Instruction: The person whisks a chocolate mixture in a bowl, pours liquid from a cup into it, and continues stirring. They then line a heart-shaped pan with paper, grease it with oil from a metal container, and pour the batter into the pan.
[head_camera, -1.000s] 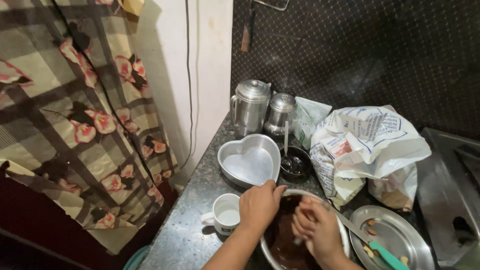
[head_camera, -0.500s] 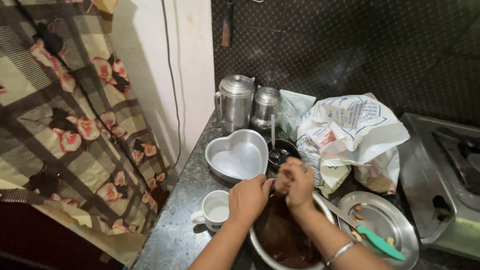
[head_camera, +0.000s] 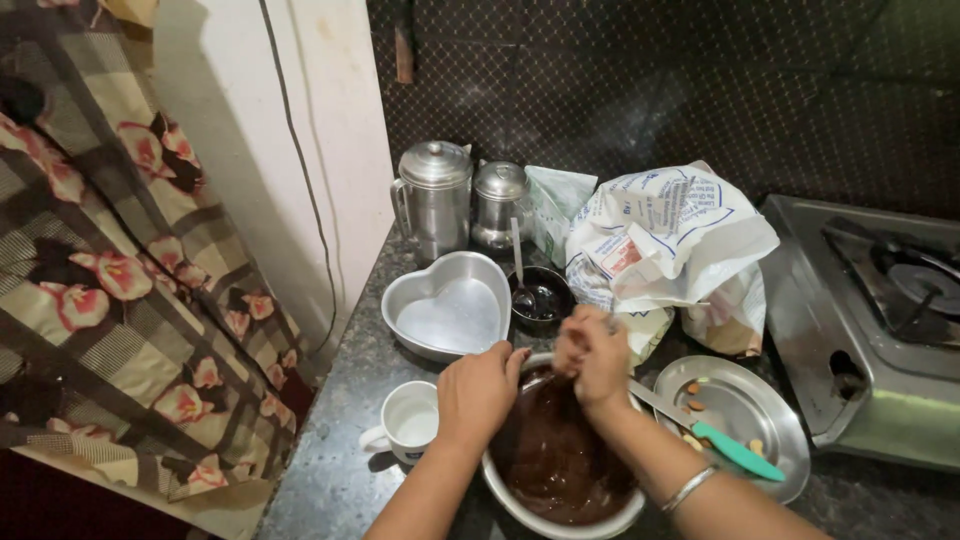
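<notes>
The left hand (head_camera: 478, 392) clamps the rim of the bowl (head_camera: 560, 470) of dark batter, likely steadying it on the tabletop (head_camera: 330, 470). The right hand (head_camera: 595, 352) hovers over the far rim, fingers curled shut; what it holds I cannot tell. A heart-shaped tin (head_camera: 450, 315) waits just behind, a cup (head_camera: 408, 422) beside.

left hand (head_camera: 478, 392): palm down, fingers curled, forearm rising from bottom edge | right hand (head_camera: 594, 350): closed in a loose fist, wrist bent, bangle on forearm | hands close together, not touching
</notes>
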